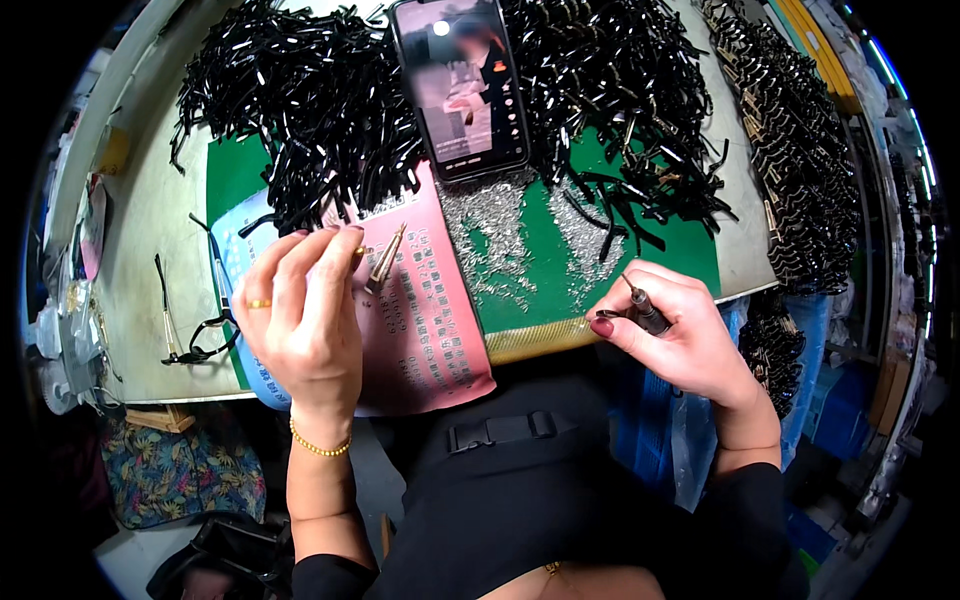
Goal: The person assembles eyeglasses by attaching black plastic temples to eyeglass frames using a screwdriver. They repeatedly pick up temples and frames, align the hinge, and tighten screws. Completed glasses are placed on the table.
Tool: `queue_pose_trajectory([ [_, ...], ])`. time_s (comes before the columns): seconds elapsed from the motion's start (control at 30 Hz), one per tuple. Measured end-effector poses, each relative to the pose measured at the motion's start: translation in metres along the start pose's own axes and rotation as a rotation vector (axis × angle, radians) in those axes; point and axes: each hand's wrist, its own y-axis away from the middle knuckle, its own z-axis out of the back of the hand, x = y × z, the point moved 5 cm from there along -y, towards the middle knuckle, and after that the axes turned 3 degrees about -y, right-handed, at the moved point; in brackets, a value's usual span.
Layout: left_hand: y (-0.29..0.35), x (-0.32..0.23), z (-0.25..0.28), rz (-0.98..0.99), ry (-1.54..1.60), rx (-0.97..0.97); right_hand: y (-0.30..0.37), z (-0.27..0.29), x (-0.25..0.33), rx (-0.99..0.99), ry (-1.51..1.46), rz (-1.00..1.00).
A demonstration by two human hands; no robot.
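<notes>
My left hand [305, 310] is over a pink and blue printed sheet [430, 320], its fingers bent together at a small gold-coloured piece [358, 254]. Just beside the fingertips is a slim, pointed metal piece with a dark end [384, 262]; whether the hand holds it too, I cannot tell. In my right hand [680, 325], at the table's front edge, is a dark pen-shaped screwdriver [648, 312] with its thin tip pointing up and away. A small dark bit [606, 315] shows by the right thumb. Loose small silver screws [490, 240] lie in heaps on the green mat [545, 265] between the hands.
Black eyeglass temples [300, 110] are heaped across the back, with more at the right [620, 80]. A lit phone [465, 95] leans among them. Black eyeglass frames [205, 340] lie at the left. Bundled temples [795, 150] line the right edge. A yellow strip [540, 340] edges the mat.
</notes>
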Motion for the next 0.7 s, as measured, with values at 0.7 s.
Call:
queue_pose_trajectory([
  [0.7, 0.052, -0.062, -0.023, 0.734, 1.459, 0.821, -0.008, -0.028, 0.013, 0.156, -0.093, 0.047],
])
